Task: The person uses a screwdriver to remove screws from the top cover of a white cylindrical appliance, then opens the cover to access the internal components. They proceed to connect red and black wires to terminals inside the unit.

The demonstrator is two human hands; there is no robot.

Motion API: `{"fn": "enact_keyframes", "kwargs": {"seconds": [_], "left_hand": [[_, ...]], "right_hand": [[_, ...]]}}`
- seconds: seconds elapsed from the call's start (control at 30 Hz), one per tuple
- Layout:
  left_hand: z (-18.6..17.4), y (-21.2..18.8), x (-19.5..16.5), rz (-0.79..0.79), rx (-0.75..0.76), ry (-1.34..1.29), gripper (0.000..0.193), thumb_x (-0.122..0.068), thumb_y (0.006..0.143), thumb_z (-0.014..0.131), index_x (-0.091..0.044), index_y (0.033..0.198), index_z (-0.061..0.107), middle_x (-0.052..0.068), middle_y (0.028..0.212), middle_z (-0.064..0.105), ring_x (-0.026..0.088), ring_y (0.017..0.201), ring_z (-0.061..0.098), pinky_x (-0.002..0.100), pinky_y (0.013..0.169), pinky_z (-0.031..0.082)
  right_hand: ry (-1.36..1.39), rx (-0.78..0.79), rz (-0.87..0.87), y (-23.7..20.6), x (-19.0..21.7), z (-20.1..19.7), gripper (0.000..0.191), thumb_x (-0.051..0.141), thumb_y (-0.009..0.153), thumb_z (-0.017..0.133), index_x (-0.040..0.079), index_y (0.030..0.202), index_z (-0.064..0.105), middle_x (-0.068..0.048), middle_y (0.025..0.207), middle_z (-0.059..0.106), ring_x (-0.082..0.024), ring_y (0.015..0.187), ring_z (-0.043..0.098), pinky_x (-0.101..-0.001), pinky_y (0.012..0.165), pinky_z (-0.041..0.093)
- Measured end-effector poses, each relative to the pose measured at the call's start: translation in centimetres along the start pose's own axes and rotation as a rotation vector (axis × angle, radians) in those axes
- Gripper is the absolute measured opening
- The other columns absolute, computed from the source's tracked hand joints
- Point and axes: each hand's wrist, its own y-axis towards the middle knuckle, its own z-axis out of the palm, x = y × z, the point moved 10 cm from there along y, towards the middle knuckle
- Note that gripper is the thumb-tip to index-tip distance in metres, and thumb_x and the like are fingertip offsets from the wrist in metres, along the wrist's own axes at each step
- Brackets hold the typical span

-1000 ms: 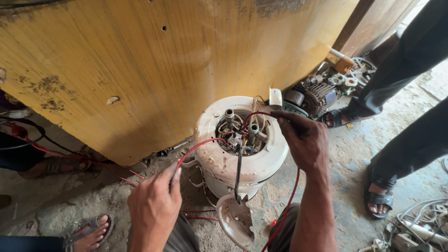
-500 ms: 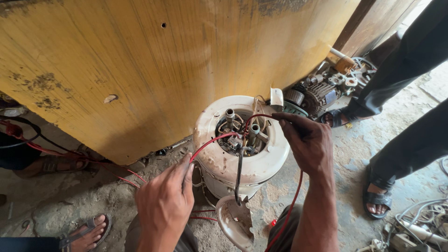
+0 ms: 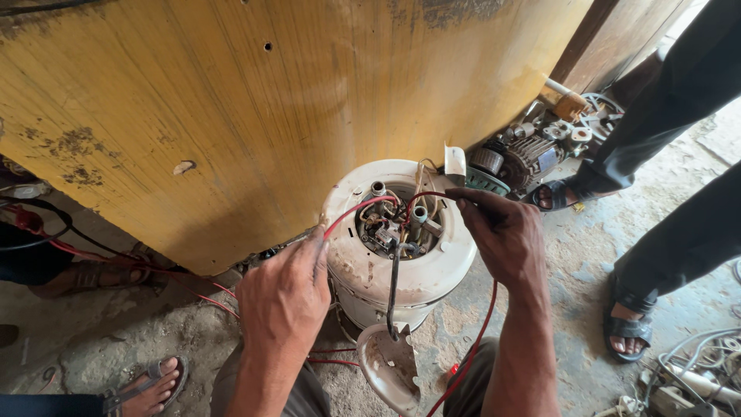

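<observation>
A white cylindrical water heater [image 3: 363, 266] stands upright on the floor with its end cover off, showing terminals, pipes and wiring inside. My left hand [image 3: 284, 297] pinches a red wire [image 3: 351, 212] that arcs into the opening. At the heater's right rim my right hand [image 3: 502, 235] pinches another red wire, which runs down past my wrist. The removed white cover [image 3: 390, 367] hangs below on a dark cable.
A large yellow wooden panel [image 3: 270, 100] leans right behind the heater. An electric motor and parts [image 3: 532, 150] lie to the right. Another person's legs in dark trousers and sandals [image 3: 629, 328] stand at right. A sandalled foot [image 3: 150, 382] and cables are at left.
My left hand has risen from below the heater to its left rim, pulling the red wire up with it. My right hand stays at the right rim.
</observation>
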Motion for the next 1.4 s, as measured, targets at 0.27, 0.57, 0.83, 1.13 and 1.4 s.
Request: {"fn": "enact_keyframes", "kwargs": {"seconds": [0.27,0.57,0.83,1.13,1.4], "left_hand": [[-1.2,1.1,0.6,-0.006,-0.066,0.065,0.025,-0.022,0.096,0.065,-0.006,0.110,0.078,0.014,0.095,0.078,0.034,0.075,0.075,0.044,0.066,0.059],[-1.0,0.8,1.3,-0.050,-0.073,0.062,0.024,-0.023,0.098,0.065,-0.006,0.110,0.078,0.013,0.097,0.078,0.034,0.077,0.075,0.044,0.066,0.059],[-0.4,0.5,1.4,-0.042,-0.074,0.100,0.025,-0.025,0.096,0.065,-0.008,0.111,0.078,0.012,0.096,0.078,0.034,0.077,0.074,0.044,0.066,0.059],[-0.4,-0.1,2.1,-0.053,-0.070,0.112,0.026,-0.024,0.096,0.065,-0.009,0.113,0.077,0.011,0.094,0.078,0.034,0.074,0.073,0.044,0.063,0.057],[-0.4,-0.9,2.6,-0.055,-0.115,0.089,0.024,-0.022,0.097,0.066,-0.007,0.113,0.077,0.013,0.094,0.077,0.033,0.076,0.074,0.043,0.064,0.057]], "right_hand": [[-0.038,0.009,0.058,0.0,-0.5,-0.3,0.024,0.025,0.093,0.068,0.016,0.112,0.081,-0.004,0.054,0.062,-0.009,0.047,0.049,-0.0312,0.046,0.036],[-0.012,0.018,0.067,-0.1,-0.6,-0.3,0.023,0.024,0.094,0.068,0.016,0.112,0.081,-0.004,0.050,0.056,-0.008,0.047,0.043,-0.0315,0.044,0.032],[-0.008,0.016,0.047,0.1,-0.5,-0.5,0.023,0.023,0.094,0.068,0.015,0.111,0.081,-0.003,0.050,0.054,-0.008,0.047,0.041,-0.0313,0.045,0.031],[-0.011,0.014,0.039,0.1,-0.7,-0.3,0.022,0.022,0.094,0.068,0.015,0.111,0.081,-0.003,0.050,0.052,-0.008,0.047,0.040,-0.0311,0.045,0.031],[-0.029,0.014,0.051,-0.1,-0.6,-0.2,0.023,0.021,0.094,0.068,0.015,0.112,0.081,-0.003,0.049,0.050,-0.008,0.046,0.039,-0.0320,0.044,0.029]]}}
